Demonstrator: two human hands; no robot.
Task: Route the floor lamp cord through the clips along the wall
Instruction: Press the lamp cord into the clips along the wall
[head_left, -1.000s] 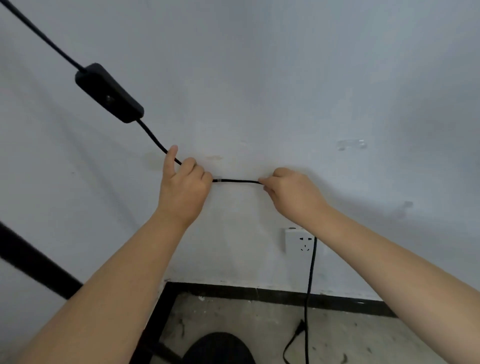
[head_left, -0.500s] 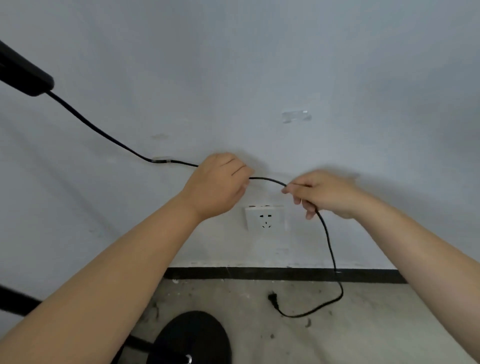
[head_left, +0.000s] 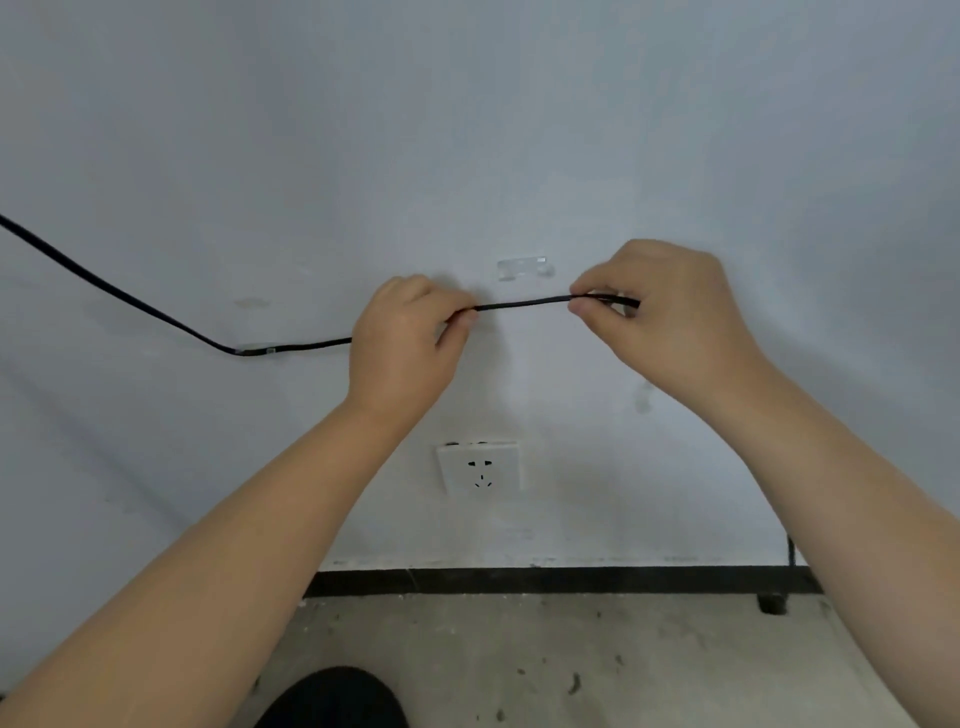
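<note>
The black lamp cord comes down from the upper left and passes through a clear clip on the white wall. Past that clip my left hand pinches it, and my right hand pinches it further right. The stretch between my hands is taut and sits just below a second clear clip, not in it. Behind my right forearm the cord drops out of sight; a short piece shows near the baseboard.
A white wall socket sits below my hands. A black baseboard runs along the concrete floor. The lamp's round black base lies at the bottom edge. A small dark hole marks the floor at the right.
Both hands have slid right along the cord and risen, pulling the slack loop straight under the second clip. The view has shifted right; the inline switch is out of sight.
</note>
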